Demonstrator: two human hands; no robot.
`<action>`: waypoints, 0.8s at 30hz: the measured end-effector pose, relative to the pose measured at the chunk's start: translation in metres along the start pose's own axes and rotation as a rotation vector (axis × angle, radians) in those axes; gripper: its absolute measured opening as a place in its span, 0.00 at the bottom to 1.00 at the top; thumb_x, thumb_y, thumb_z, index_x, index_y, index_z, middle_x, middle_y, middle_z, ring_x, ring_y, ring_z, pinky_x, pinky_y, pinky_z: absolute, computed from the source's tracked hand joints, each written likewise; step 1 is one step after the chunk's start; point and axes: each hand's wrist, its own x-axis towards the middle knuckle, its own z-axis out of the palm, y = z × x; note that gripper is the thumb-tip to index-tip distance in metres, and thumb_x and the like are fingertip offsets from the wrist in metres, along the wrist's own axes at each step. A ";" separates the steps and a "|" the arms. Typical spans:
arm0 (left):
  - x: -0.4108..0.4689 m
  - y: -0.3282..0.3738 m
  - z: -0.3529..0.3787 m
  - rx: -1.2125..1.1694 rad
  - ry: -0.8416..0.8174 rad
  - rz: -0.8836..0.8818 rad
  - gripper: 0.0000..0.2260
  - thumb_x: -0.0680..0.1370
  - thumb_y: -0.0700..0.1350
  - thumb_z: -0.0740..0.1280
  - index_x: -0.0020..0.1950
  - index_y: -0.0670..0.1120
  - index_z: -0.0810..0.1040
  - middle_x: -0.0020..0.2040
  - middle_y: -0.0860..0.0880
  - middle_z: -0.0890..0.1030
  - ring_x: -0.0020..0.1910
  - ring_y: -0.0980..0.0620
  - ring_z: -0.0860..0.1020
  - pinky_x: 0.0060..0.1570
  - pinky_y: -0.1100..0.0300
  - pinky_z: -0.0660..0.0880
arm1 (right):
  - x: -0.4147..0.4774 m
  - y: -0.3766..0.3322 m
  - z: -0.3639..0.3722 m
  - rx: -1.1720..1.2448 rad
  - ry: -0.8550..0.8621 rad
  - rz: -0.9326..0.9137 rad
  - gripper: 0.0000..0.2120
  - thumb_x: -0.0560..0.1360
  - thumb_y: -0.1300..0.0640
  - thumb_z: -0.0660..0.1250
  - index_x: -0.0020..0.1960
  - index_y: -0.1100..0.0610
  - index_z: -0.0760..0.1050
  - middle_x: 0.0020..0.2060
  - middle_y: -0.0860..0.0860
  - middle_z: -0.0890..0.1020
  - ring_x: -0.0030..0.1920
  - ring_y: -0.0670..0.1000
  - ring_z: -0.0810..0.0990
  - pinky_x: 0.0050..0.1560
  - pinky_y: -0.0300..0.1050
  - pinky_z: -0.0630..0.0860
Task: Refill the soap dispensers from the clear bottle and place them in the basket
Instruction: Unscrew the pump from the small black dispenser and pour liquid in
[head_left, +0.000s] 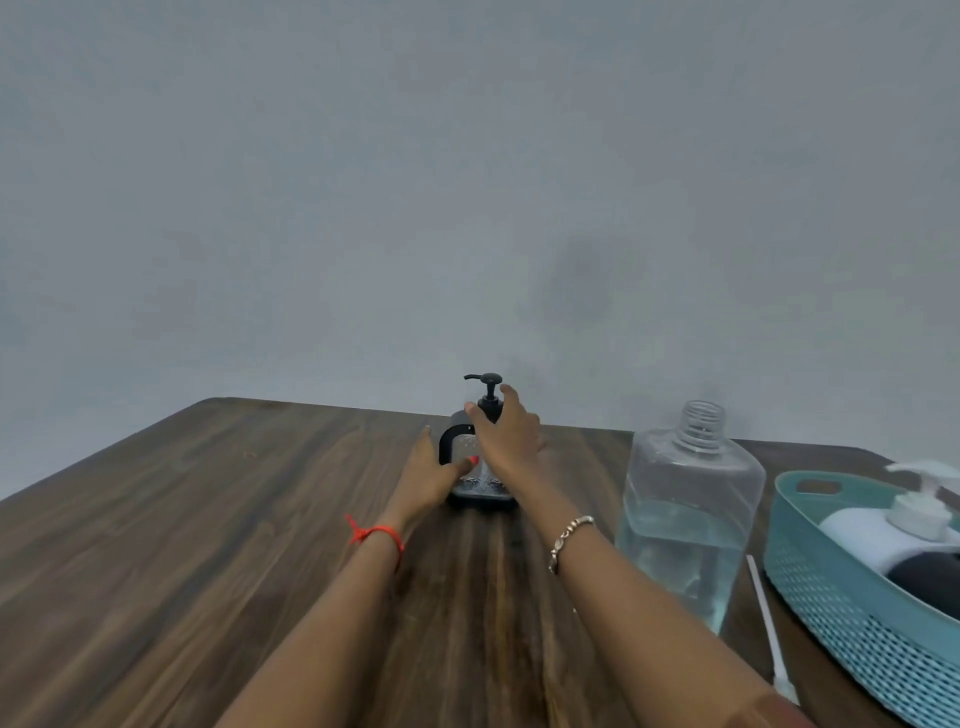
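No legible text, label or number on anything in view

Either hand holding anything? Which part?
Right hand grips the black dispenser at its pump collar; left hand steadies its lower left side. Clear bottle is untouched.

Both forearms are extending forward from the lower edge of the view, converging toward the centre. The left hand (434, 470) is lying low with its palm turned inward, fingers pointing forward and thumb angling to the right; a red thread is circling its wrist. The right hand (506, 434) is sitting higher, palm down, with thumb and fingers spreading in a curved, partly closed pose. A beaded metal bracelet is circling the right wrist. Both arms are bare.
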 end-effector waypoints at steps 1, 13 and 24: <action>0.002 -0.002 0.001 -0.005 -0.017 0.007 0.37 0.75 0.44 0.68 0.76 0.41 0.49 0.75 0.43 0.59 0.73 0.45 0.60 0.71 0.52 0.60 | 0.001 -0.002 0.002 -0.011 0.005 0.016 0.19 0.77 0.50 0.61 0.64 0.57 0.67 0.60 0.53 0.74 0.65 0.55 0.63 0.55 0.46 0.56; -0.023 0.011 -0.009 -0.283 -0.053 0.060 0.19 0.74 0.35 0.68 0.61 0.40 0.66 0.50 0.47 0.74 0.43 0.56 0.76 0.35 0.71 0.77 | -0.022 -0.018 -0.024 -0.018 0.046 0.019 0.11 0.74 0.53 0.66 0.50 0.60 0.77 0.52 0.55 0.80 0.61 0.56 0.68 0.50 0.47 0.58; -0.106 0.051 -0.044 -0.326 -0.105 0.060 0.17 0.69 0.37 0.73 0.55 0.43 0.73 0.50 0.48 0.79 0.44 0.51 0.79 0.38 0.57 0.75 | -0.087 -0.064 -0.089 -0.023 -0.151 -0.152 0.13 0.70 0.54 0.72 0.34 0.60 0.72 0.33 0.53 0.75 0.34 0.51 0.74 0.35 0.40 0.67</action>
